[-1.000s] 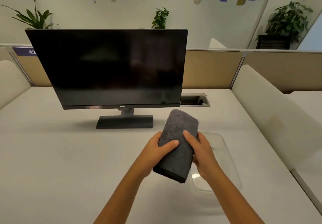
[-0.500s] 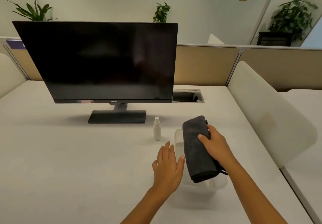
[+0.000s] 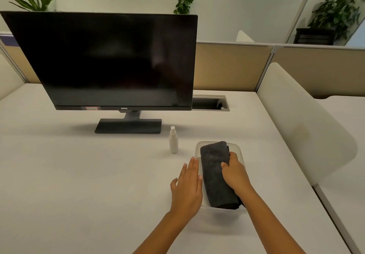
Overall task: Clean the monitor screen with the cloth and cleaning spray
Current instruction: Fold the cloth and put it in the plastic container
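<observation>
On the tabletop (image 3: 79, 174), cloth's going back in the tray.
Right hand (image 3: 236, 174) grips the cloth (image 3: 215, 172) inside the clear tray (image 3: 198, 147); left hand (image 3: 187, 186), which let go 1 second ago, hovers flat with fingers apart, so wiping looks finished.

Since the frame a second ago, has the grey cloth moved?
Yes. The grey cloth has gone down and right, away from the monitor's stand, into the clear container; only the right hand holds it.
</observation>
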